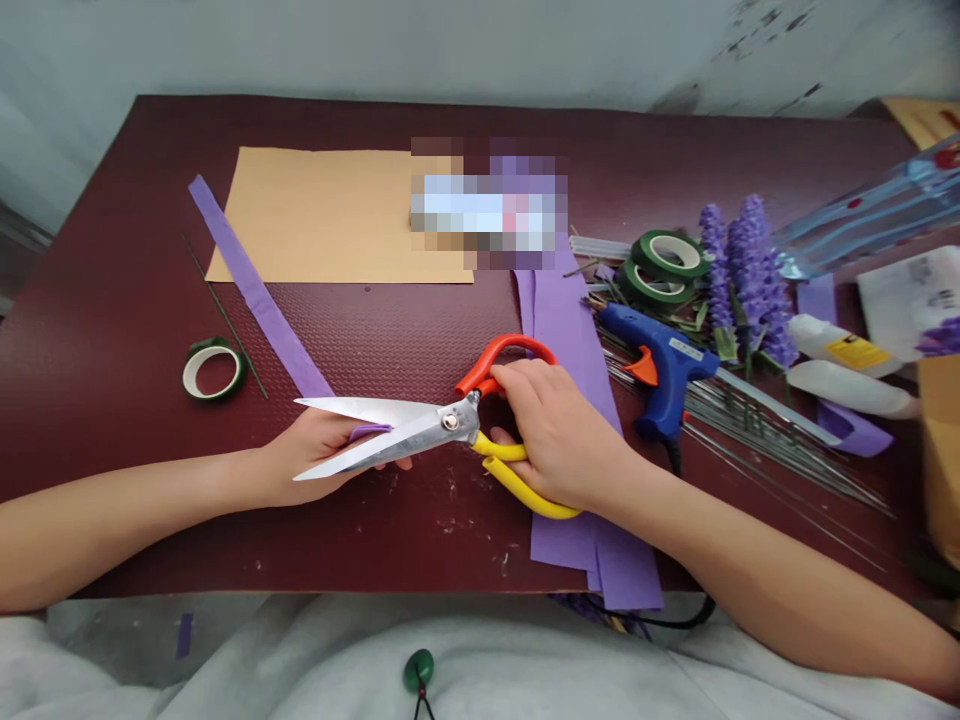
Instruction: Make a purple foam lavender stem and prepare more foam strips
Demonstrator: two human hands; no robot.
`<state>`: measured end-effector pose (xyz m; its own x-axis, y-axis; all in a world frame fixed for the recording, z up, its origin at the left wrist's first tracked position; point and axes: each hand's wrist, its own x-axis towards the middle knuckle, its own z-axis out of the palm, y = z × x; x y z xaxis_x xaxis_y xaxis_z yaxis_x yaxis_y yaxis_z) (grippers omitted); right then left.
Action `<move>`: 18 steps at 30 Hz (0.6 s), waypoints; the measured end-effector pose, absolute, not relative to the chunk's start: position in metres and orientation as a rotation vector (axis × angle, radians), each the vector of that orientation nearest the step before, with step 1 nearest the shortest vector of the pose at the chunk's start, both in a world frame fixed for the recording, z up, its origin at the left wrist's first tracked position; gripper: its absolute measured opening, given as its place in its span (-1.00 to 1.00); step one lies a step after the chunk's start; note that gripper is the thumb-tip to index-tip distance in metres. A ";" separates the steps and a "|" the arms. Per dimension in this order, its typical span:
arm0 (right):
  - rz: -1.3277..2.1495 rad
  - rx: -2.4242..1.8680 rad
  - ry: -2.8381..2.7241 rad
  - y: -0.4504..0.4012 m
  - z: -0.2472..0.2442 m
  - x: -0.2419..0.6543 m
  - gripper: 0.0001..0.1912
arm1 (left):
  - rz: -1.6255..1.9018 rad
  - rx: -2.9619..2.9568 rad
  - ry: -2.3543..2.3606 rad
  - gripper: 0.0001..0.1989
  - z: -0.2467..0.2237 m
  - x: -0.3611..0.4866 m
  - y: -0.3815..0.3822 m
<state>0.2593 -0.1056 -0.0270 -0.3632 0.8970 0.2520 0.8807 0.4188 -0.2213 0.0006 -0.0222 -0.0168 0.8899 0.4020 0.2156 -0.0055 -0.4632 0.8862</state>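
My right hand [553, 430] grips a pair of scissors [405, 425] by its red and yellow handles. The silver blades are apart and point left, over my left hand [319, 455]. A long purple paper strip [259, 300] runs from the upper left down to my left hand, which is closed on its lower end. A folded purple edge shows between the blades, close to their pivot. Part of my left hand's fingers is hidden behind the blades. Under and beside my right hand lie several wide purple paper strips [566, 330].
Left of the strip lie a green tape roll [214, 370] and a thin green wire [225, 315]. A tan paper sheet [337, 215] lies at the back. To the right are a blue glue gun [664, 365], wire stems [757, 445], purple flowers [754, 270] and more tape rolls [671, 255].
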 end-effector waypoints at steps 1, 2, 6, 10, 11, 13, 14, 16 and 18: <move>0.067 -1.537 -2.349 -0.106 -0.027 0.259 -0.55 | 0.488 2.020 0.294 -0.83 -0.015 0.002 -0.022; 0.063 -1.540 -2.351 -0.106 -0.027 0.259 -0.56 | 0.485 2.034 0.300 -0.82 -0.012 0.003 -0.022; 0.033 -1.547 -2.360 -0.105 -0.027 0.258 -0.62 | 0.452 2.061 0.331 -0.78 -0.005 0.007 -0.023; 0.017 -1.598 -2.369 -0.106 -0.024 0.257 -0.67 | 0.409 2.043 0.345 -0.76 -0.003 0.007 -0.023; 0.012 -1.616 -2.372 -0.106 -0.022 0.256 -0.67 | 0.406 2.045 0.340 -0.76 -0.003 0.007 -0.023; -0.008 -1.635 -2.376 -0.106 -0.021 0.256 -0.69 | 0.407 2.062 0.326 -0.75 -0.003 0.007 -0.022; -0.023 -1.632 -2.377 -0.106 -0.020 0.256 -0.69 | 0.411 2.077 0.319 -0.74 -0.003 0.007 -0.022; -0.055 -1.615 -2.381 -0.106 -0.019 0.256 -0.72 | 0.420 2.098 0.300 -0.72 -0.003 0.007 -0.021; -0.073 -1.595 -2.392 -0.106 -0.019 0.256 -0.75 | 0.430 2.108 0.283 -0.70 -0.003 0.008 -0.021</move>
